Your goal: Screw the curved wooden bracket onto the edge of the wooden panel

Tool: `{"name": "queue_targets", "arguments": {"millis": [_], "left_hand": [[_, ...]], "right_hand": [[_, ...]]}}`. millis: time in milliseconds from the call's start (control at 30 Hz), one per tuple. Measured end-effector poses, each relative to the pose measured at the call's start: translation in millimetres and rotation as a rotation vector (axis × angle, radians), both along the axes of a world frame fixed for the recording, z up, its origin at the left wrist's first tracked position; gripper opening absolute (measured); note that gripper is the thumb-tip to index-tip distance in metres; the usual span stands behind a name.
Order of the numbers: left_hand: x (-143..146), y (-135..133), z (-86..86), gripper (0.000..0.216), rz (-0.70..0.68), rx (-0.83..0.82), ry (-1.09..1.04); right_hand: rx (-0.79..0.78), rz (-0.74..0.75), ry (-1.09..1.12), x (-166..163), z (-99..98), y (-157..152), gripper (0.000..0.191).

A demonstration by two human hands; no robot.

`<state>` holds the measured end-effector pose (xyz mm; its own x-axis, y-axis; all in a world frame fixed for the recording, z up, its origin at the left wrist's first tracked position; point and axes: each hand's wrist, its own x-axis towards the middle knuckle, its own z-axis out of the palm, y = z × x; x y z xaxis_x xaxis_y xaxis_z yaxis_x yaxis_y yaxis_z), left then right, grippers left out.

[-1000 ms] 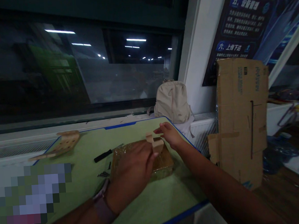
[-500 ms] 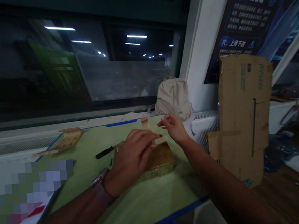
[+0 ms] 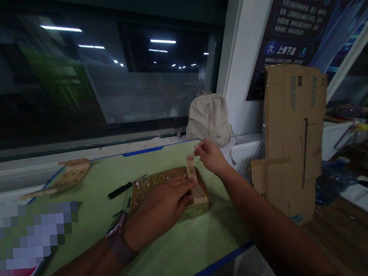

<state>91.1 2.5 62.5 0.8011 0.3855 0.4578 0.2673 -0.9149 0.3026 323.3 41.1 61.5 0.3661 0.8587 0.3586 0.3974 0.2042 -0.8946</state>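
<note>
My left hand (image 3: 165, 200) rests over a taped cardboard box (image 3: 170, 172), its fingertips closed against a narrow pale wooden piece (image 3: 198, 191). This piece lies along the right part of the box top, and its far end turns upward. Close to that raised end, my right hand (image 3: 209, 156) is in a pinch, thumb against fingers. What sits in the pinch, if anything, is too small to make out. A black-handled screwdriver (image 3: 120, 190) lies left of the box. Small dark pieces, probably screws (image 3: 128, 202), are beside my left wrist.
A curved wooden panel with holes (image 3: 71, 175) lies at the far left of the green tabletop (image 3: 148, 262). A beige backpack (image 3: 207, 117) stands behind the table by the window. Flattened cardboard (image 3: 294, 147) leans at the right, with a blue water bottle (image 3: 335, 182) beyond it.
The wooden piece was tilted up in my left hand and now lies lengthwise on the box. My left hand has lowered with it. My right hand stays pinched near its far end.
</note>
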Motion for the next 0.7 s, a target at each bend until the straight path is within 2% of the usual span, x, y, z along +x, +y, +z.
{"name": "queue_targets", "arguments": {"millis": [100,133,267,400,533,700], "left_hand": [[1,0,-3.0,0.041,0.019,-0.014,0.005],[1,0,-3.6,0.042,0.027,-0.021,0.005],[0,-4,-3.2,0.043,0.042,-0.072,0.005],[-2,-6,0.3,0.044,0.035,-0.126,0.023],[-3,-7,1.9,0.041,0.006,-0.143,0.035],[-4,-6,1.4,0.042,-0.002,-0.103,0.037]], "right_hand": [[0.138,-0.093,0.032,12,17.3,-7,0.032],[0.174,-0.064,0.050,14,21.9,-11,0.035],[0.135,0.237,-0.003,7,29.9,-27,0.034],[0.132,0.301,-0.298,-8,26.4,-36,0.021],[0.063,0.267,-0.647,-15,24.0,-38,0.022],[-0.009,0.225,-0.864,-21,24.3,-37,0.023]]}}
